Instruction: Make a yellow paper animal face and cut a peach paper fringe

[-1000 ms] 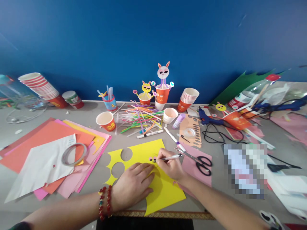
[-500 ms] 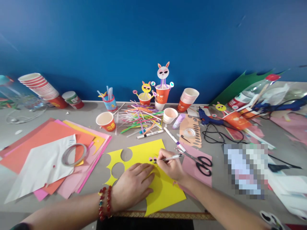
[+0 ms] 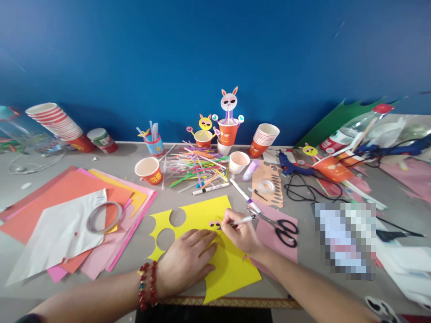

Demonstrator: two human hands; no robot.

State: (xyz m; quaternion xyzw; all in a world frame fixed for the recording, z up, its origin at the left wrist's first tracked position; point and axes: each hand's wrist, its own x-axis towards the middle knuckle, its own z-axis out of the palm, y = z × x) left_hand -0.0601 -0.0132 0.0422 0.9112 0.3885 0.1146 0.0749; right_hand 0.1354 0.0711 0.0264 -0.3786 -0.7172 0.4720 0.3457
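Observation:
A yellow sheet of paper (image 3: 198, 213) with round holes cut out of it lies on the table in front of me. My left hand (image 3: 186, 260), with a red bead bracelet on the wrist, lies flat on the sheet with its fingers stretched out. My right hand (image 3: 239, 232) pinches a white pen (image 3: 243, 220), whose tip rests by a small pink shape (image 3: 214, 223) on the yellow sheet. Black-handled scissors (image 3: 279, 226) lie just right of my right hand on a pink sheet (image 3: 269, 240).
Stacked coloured sheets (image 3: 67, 215) with a tape ring (image 3: 104, 216) lie at the left. Behind are loose straws (image 3: 198, 166), paper cups (image 3: 149, 170), bunny cup figures (image 3: 228, 121), markers (image 3: 210, 188), a glue stick (image 3: 251, 170) and a blue glue gun (image 3: 292, 167) with its cable.

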